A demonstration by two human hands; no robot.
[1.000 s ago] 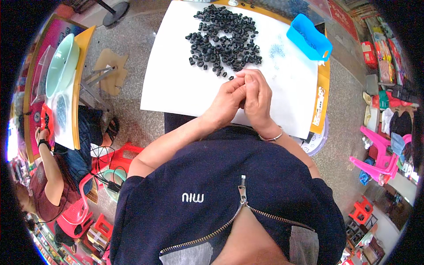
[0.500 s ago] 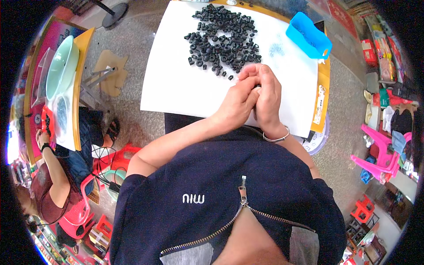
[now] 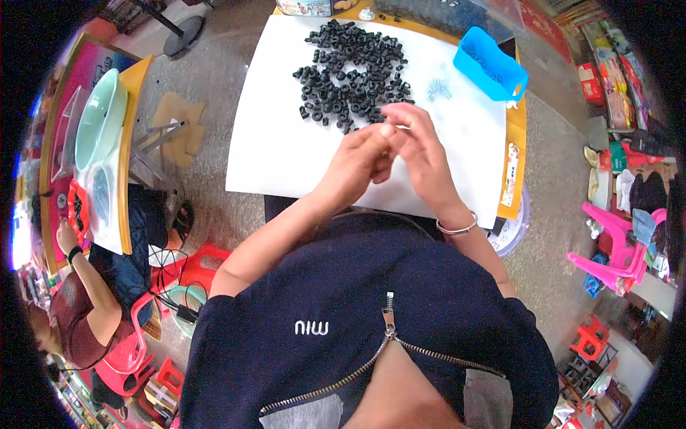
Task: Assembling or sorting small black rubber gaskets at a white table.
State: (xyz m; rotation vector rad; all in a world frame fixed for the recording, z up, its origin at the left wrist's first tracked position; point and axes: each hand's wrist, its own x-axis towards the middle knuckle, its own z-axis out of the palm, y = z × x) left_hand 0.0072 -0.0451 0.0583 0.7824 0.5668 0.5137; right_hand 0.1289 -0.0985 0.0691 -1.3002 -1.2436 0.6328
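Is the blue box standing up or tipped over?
Standing up. The blue box sits flat on the white table with its open top facing up; some small bits seem to lie inside.

Bright, even daylight, soft shadows; sharp centre (fisheye-bent, black-vignetted edges).

Packages/labels only:
- printed box (image 3: 309,7) at far edge of tabletop, left of centre: rectangular, mostly cut off by the frame, teal and tan print.
- label strip (image 3: 511,174) on the right orange border of the tabletop: narrow, white with small coloured marks.
- stacked packages (image 3: 606,61) far right: red and multicoloured, too blurred for detail.
No screens seen.
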